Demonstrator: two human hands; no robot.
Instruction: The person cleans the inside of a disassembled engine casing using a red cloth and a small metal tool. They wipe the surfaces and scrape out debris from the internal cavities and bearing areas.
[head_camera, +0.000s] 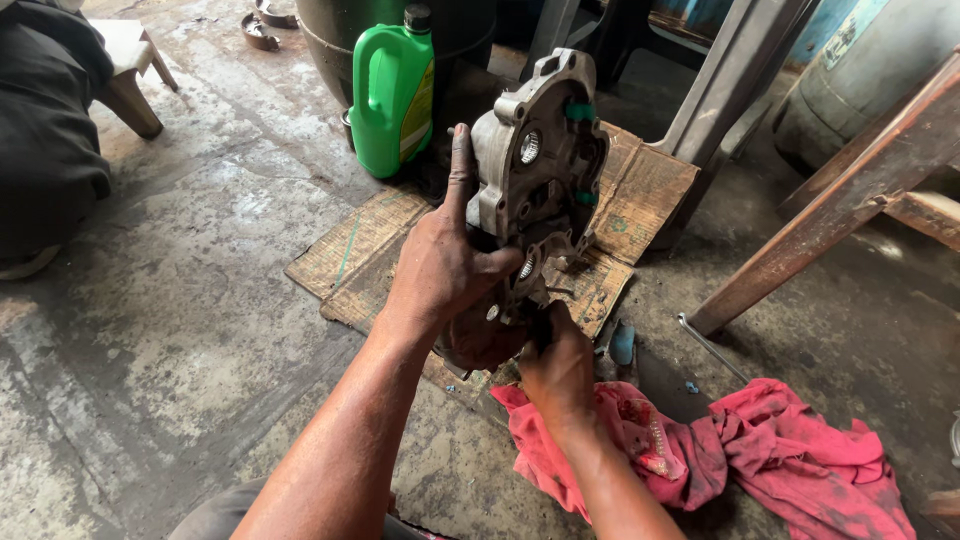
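both hands (500, 310) hold a metal casing (535, 170) over oily concrete floor (190, 250).

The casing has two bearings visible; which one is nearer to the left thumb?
The lower bearing, right beside the left hand's thumb tip. The upper bearing sits high on the casing, by the green plug.

A grey cast-metal engine casing (535, 165), grimy and oil-stained, held upright above a flattened sheet of cardboard on the floor; its open face shows round bearing seats, ribs and bolt holes, with two small green pieces along its right edge, its lower end darker and rounded
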